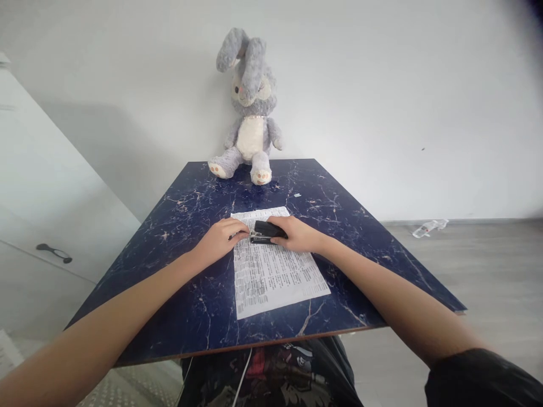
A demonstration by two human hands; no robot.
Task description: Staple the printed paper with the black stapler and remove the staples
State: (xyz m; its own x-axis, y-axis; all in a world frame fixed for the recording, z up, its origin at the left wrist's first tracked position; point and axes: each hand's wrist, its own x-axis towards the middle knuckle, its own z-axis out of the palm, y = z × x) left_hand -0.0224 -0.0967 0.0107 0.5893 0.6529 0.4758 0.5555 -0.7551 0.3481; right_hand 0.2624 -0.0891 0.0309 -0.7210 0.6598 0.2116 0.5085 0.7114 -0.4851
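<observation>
A black stapler (263,230) lies sideways above a printed sheet of paper (278,280), its top arm raised apart from its base. My right hand (294,233) is closed around the stapler's right end, thumb below and fingers above. At the other end, my left hand (224,234) pinches with thumb and fingertips at a silver metal part that sticks out of the stapler. Those fingertips cover the end of the metal, so any small piece between them is hidden. Dense dark print covers the sheet, which lies flat and slightly turned on the table.
The blue marbled table (178,288) carries a grey plush rabbit (252,113) sitting at its far edge against the wall. A small white scrap (297,195) lies in front of the rabbit. A white cabinet (42,186) stands left; clear plastic (430,228) lies on the floor right.
</observation>
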